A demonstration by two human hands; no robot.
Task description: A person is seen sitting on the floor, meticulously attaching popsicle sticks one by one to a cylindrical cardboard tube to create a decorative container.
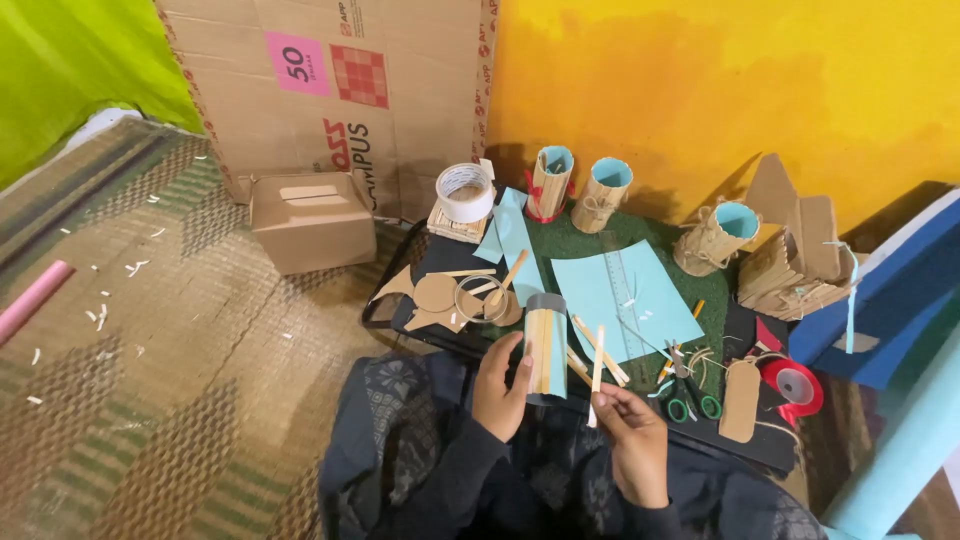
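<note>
Wooden flat stick (pixel 597 375), pale and narrow: pinched upright between thumb and fingertips of the right hand (pixel 633 440), fingers closed on its lower end, just right of the tube.

Grey-rimmed light-blue cardboard tube (pixel 546 347), partly faced with wooden sticks side by side: gripped by the left hand (pixel 497 387), fingers wrapped about its lower half, thumb against the stick facing, held above the lap at the near edge of the work board.

Step in hand, as judged: cladding the tube with sticks, one strip at a time; roughly half the visible face is covered. A further strip would need to sit parallel and tight against the last one, flush at the ends.

Loose wooden sticks (pixel 598 350): scattered on the board just behind the tube.

Light-blue paper sheet (pixel 620 295) with a clear ruler lying on it: centre of the green mat.

Three finished stick-clad cups with blue linings (pixel 605 195): back of the mat, one tipped over at right.

Roll of white tape (pixel 465 192): back left, on a small stack of sticks.

Green-handled scissors (pixel 690 405) and red ribbon spool (pixel 795 385): right front.

Large flattened brown carton (pixel 330 90): leaning on the wall, bearing a pink square label, a red chequered square and red-and-dark lettering.

Small closed brown box (pixel 312 220): on the woven mat, taped on top.
</note>
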